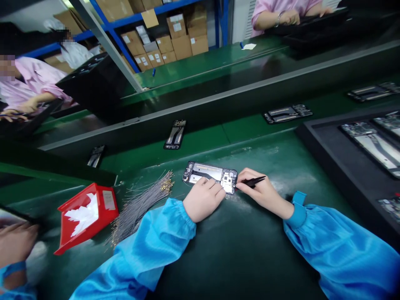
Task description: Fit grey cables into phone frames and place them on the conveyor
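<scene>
An opened phone lies flat on the green work mat, its circuit board at the right end. My left hand is closed over the phone's near edge, fingers curled on its lower middle. At the phone's right end, my right hand grips black tweezers that stick out to the right. The fingertips touch or nearly touch the board's corner, and what lies between them is hidden. To the left of my left hand lies a bundle of thin grey cables with gold-coloured ends.
A red bin with white pieces stands left of the cables. Further opened phones lie along the green strip behind. A black tray of phones is at right. A co-worker's hand is at far left; other people sit across.
</scene>
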Demonstrator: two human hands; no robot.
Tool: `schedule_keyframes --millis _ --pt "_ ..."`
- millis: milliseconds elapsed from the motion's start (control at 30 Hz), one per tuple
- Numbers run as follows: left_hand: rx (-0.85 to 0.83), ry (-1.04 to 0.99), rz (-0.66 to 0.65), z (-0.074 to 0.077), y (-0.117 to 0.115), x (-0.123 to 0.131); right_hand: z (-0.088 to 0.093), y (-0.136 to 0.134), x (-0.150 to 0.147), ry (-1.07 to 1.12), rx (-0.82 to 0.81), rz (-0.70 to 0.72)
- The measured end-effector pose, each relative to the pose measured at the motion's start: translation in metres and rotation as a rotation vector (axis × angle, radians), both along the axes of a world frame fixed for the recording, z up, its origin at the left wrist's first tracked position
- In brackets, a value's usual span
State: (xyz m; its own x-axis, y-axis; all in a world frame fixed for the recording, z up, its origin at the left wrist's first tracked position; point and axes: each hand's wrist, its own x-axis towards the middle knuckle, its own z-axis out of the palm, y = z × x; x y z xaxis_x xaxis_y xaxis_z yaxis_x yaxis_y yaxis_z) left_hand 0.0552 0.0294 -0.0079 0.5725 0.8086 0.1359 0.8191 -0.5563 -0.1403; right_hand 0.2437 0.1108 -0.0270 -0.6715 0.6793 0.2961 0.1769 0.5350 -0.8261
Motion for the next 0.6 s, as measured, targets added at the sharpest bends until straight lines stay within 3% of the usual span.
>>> schedule_keyframes --millis 267,600 --pt "0.001 -0.126 0.096 -0.012 0.006 0.003 0.000 -0.005 -0.002 0.015 -0.088 0.019" --pt "-0.006 -0.140 0.089 -0.014 0.005 0.004 0.007 -0.008 -0.002 -0.011 -0.058 0.056"
